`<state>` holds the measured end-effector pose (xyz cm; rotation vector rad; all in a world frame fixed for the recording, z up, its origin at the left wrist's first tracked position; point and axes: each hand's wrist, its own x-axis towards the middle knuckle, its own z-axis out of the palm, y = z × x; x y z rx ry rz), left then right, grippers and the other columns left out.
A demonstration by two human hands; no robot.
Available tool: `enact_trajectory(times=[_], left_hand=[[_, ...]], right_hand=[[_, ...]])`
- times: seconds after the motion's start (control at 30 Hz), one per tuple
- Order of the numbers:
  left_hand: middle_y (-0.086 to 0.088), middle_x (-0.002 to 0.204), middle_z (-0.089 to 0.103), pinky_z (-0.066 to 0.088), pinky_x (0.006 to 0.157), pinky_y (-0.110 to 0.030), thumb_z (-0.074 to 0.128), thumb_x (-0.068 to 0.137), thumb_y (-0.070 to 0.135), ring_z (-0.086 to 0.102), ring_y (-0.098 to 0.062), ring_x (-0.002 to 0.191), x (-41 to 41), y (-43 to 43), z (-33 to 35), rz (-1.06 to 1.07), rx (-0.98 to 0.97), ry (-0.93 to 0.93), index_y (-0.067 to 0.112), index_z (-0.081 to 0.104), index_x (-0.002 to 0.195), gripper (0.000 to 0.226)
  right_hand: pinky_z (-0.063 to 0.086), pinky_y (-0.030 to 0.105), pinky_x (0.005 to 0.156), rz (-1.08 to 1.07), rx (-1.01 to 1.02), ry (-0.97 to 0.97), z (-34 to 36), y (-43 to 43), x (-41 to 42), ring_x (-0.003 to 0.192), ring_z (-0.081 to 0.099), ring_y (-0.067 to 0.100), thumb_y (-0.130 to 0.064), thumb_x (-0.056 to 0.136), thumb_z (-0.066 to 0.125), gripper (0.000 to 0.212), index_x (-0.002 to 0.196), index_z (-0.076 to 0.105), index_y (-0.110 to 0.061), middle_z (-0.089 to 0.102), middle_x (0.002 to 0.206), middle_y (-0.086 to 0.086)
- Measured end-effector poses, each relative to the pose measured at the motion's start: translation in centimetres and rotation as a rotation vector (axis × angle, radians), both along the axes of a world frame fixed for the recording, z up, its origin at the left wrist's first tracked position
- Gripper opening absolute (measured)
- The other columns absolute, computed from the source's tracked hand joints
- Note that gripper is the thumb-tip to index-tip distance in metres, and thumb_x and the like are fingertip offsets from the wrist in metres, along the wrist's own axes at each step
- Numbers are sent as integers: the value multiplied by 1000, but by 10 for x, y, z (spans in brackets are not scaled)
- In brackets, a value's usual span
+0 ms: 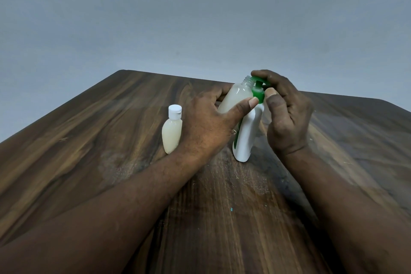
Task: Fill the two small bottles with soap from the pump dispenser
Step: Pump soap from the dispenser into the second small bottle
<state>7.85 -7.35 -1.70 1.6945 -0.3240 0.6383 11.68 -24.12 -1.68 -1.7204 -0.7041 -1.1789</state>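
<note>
Green pump head gripped by right hand; left hand held uncapped small bottle tilted beside it; capped small bottle stood alongside

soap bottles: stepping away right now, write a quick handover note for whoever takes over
Left hand: grips the uncapped small bottle, tilted, neck by the nozzle.
Right hand: fingers curled over the green head of the pump dispenser, which stands on the table.
Done: capped small bottle stands filled beside the left hand; the held one looks nearly full.
Left: top it up and cap it; its cap is not in view.
</note>
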Motion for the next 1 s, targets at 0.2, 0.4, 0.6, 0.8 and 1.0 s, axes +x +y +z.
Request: enact_trajectory(times=[0.2, 0.4, 0.6, 0.8, 1.0], left_hand=[[22, 103, 70, 66, 72, -42, 81, 85, 57, 73, -7, 93, 0, 0, -5, 19, 31, 12, 30, 74, 120, 44], [18, 103, 72, 67, 66, -40, 82, 84, 56, 74, -10, 90, 1, 0, -1, 9, -9, 12, 28, 75, 118, 45], [16, 102, 75, 67, 68, -41, 82, 84, 57, 75, -11, 89, 2, 0, -1, 2, -13, 10, 34, 73, 113, 39], [16, 104, 74, 67, 71, -42, 79, 82, 63, 74, -9, 92, 2, 1, -4, 22, 22, 4, 29, 74, 121, 52], [15, 107, 73, 67, 70, -42, 78, 80, 69, 75, -11, 93, 7, 1, -6, 22, 17, 1, 31, 74, 122, 57]], right_hand=[[59, 49, 90, 1, -15, 2, -6, -3, -1, 111, 73, 22, -23, 97, 48, 45, 127, 75, -3, 77, 119, 6], [58, 49, 94, 0, -25, -1, -1, -2, 1, 116, 72, 20, -24, 98, 47, 46, 129, 74, -2, 76, 124, 7], [58, 50, 92, 12, -25, 3, -1, -3, 2, 114, 72, 22, -25, 98, 47, 46, 129, 74, -3, 76, 123, 7], [59, 52, 89, -12, -29, -10, -5, -3, 2, 114, 73, 22, -23, 96, 49, 45, 126, 75, -3, 78, 121, 6], [59, 48, 90, -10, -37, -6, -3, -4, 1, 114, 73, 20, -23, 96, 48, 47, 129, 74, -4, 77, 123, 4]])
